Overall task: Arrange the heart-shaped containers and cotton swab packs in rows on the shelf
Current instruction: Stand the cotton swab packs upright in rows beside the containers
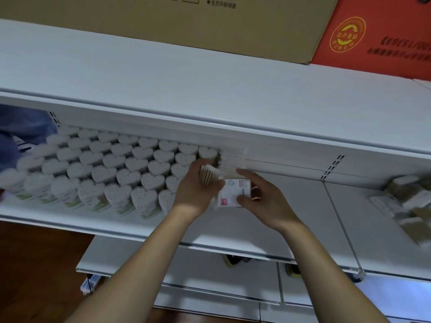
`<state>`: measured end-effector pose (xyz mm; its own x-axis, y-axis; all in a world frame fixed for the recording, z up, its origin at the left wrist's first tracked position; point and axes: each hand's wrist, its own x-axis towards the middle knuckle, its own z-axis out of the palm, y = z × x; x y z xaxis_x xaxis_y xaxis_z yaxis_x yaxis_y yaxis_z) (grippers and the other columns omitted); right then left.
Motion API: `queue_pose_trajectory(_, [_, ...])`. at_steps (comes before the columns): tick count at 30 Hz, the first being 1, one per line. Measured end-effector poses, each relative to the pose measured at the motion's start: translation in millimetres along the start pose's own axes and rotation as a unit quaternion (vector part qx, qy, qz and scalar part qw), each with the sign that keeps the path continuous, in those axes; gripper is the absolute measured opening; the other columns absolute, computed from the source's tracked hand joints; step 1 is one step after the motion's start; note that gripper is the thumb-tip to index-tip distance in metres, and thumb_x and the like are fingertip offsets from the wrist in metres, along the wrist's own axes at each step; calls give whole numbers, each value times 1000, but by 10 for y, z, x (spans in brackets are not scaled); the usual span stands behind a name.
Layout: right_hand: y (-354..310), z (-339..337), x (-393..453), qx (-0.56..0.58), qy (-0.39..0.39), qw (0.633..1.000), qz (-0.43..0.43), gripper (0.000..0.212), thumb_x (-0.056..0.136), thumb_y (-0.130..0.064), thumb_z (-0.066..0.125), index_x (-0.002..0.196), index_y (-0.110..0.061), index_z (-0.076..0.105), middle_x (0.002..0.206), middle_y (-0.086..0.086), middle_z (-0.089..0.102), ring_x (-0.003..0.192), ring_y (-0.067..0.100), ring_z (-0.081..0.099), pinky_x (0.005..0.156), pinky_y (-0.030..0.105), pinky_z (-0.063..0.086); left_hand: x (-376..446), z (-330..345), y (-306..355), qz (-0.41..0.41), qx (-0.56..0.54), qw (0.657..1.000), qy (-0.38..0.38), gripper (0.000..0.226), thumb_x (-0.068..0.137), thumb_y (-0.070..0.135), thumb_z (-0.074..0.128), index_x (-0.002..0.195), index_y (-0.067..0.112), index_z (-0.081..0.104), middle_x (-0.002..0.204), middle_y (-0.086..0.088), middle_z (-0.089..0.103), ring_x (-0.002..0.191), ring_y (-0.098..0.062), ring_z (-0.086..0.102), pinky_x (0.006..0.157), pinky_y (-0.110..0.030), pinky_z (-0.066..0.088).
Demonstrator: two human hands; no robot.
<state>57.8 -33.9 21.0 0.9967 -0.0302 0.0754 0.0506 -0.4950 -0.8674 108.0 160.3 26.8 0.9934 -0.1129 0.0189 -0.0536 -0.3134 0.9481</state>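
Both hands are busy at the white metal shelf (291, 206): the left hand (194, 190) grips a clear pack of wooden-stick cotton swabs (206, 174), and the right hand (258, 197) pinches a flat white swab pack with red print (233, 193). They're just beside the rows of white heart-shaped swab containers (112, 169). Risk I see is the left wrist bumping the nearest hearts and toppling that row, since it's practically touching them.

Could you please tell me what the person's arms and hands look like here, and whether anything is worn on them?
Both forearms are bare from the bottom edge of the picture up to the wrists; no sleeves show. The left hand and the right hand wear no gloves, and no watch, bracelet or ring can be made out. Fingernails look short and unpainted, though the picture is slightly blurred.
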Motion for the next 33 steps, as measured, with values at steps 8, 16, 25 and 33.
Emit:
queue_pose_trajectory(8, [36,-21,49,-200,-12,979,-32,27,80,-33,77,97,-34,56,94,-12,63,85,7,58,67,13,40,-51,-16,-49,25,57,998,-10,46,96,19,63,138,26,47,103,9,57,95,-16,58,72,-17,37])
queue_pose_trajectory(16, [306,117,-9,-155,56,986,-21,51,95,-24,63,141,-40,48,109,-4,58,91,13,61,86,26,51,10,-113,-124,-71,-58,994,55,36,103,12,44,136,25,48,103,10,51,78,3,48,73,-26,40])
queue_pose_trajectory(25, [540,563,44,-218,181,956,-76,33,89,-18,73,122,-19,68,105,5,58,96,24,54,80,32,48,-52,-176,-135,-67,-86,991,72,33,102,12,46,132,24,50,105,5,53,79,0,50,63,-24,44])
queue_pose_trajectory(33, [664,609,151,-295,227,921,-116,26,91,-37,64,109,-24,75,127,13,55,118,32,49,89,48,51,-95,-210,-163,-65,-77,993,55,32,99,14,53,129,24,54,108,2,57,76,-7,56,69,-35,52])
